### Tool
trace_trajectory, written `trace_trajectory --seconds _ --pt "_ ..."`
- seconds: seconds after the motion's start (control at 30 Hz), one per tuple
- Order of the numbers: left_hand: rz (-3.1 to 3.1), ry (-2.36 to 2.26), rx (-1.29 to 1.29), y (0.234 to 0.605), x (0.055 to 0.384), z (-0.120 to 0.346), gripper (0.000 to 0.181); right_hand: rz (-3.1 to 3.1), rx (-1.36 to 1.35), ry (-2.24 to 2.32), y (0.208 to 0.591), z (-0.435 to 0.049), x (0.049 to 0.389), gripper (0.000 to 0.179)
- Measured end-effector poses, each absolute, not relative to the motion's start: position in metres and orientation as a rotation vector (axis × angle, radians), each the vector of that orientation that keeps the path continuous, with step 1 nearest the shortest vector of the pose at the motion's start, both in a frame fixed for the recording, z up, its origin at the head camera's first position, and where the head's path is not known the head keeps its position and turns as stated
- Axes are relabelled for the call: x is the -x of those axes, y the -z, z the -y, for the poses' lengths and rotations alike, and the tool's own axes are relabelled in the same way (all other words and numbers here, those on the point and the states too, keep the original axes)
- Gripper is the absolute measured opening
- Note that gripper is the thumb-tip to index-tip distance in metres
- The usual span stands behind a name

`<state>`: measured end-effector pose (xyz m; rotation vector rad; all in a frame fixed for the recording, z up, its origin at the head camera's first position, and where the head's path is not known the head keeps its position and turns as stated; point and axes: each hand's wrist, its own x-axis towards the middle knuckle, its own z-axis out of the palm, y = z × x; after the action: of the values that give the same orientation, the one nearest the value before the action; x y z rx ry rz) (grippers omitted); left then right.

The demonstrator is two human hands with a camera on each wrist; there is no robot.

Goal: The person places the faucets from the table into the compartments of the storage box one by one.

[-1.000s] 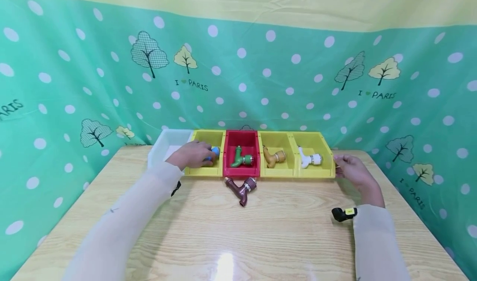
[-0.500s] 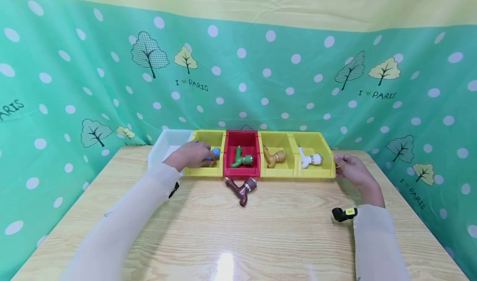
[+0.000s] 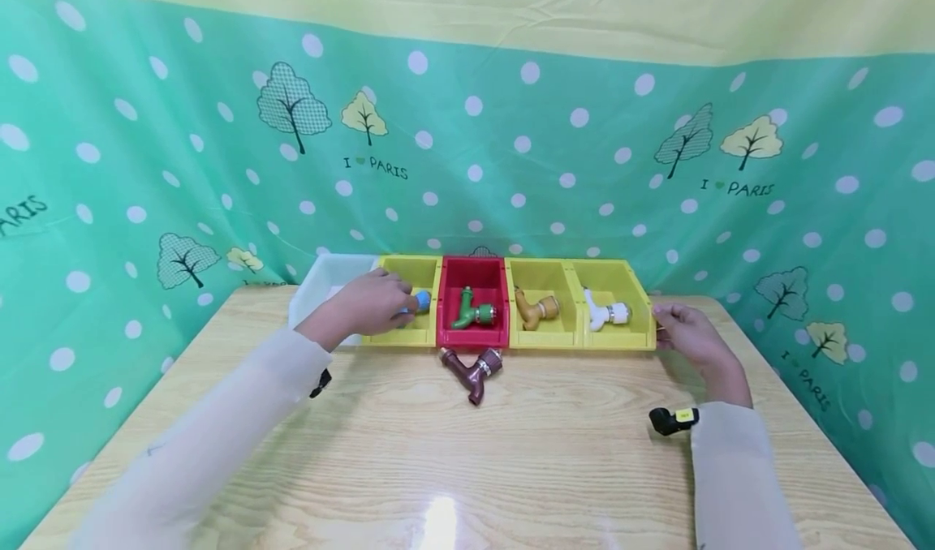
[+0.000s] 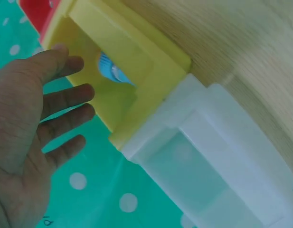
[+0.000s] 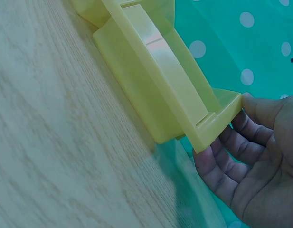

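Observation:
My left hand (image 3: pixel 368 302) is over the left yellow bin (image 3: pixel 398 341) in the head view. Its fingers are spread and hold nothing in the left wrist view. The blue tap (image 4: pixel 110 69) lies inside that bin, partly hidden by the bin's front wall; the hand is apart from it. My right hand (image 3: pixel 690 335) grips the side edge of the rightmost yellow bin (image 5: pixel 151 71), thumb on one side and fingers curled at the other. A white tap (image 3: pixel 606 313) lies in that bin. A brown tap (image 3: pixel 473 373) lies on the table in front of the red bin (image 3: pixel 475 270).
The bins stand in a joined row along the back of the wooden table (image 3: pixel 511 469). A white bin (image 3: pixel 336 270) ends the row at left. The red bin holds a green tap (image 3: pixel 473 311); the yellow one beside it, an ochre tap (image 3: pixel 536 311). A patterned curtain (image 3: pixel 467 128) hangs behind.
My left hand has drawn slightly back and to the left, away from the blue tap, which stays in the bin. My right hand has kept its place on the bin's edge.

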<state>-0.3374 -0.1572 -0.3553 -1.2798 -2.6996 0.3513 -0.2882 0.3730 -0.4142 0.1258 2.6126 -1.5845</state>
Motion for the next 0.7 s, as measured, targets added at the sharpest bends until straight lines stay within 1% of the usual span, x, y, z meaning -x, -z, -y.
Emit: trace_trajectory --seconds 0.1,0.33,0.57,0.7 --pt "2.581 -0.36 1.304 0.355 0.328 0.156 0.011 -2.624 -0.135 1.587 0.414 -0.374 0.288 0.064" --pt "2.444 -0.272 1.318 0.364 0.304 0.151 0.013 -2.611 -0.12 1.618 0.416 -0.372 0.292 0.056" --pt "2.495 -0.131 1.381 0.369 0.286 0.124 0.013 -2.621 -0.111 1.586 0.413 -0.373 0.289 0.063" --pt "2.572 -0.044 1.433 0.373 0.278 0.108 0.017 -2.623 -0.085 1.584 0.412 -0.373 0.288 0.063"
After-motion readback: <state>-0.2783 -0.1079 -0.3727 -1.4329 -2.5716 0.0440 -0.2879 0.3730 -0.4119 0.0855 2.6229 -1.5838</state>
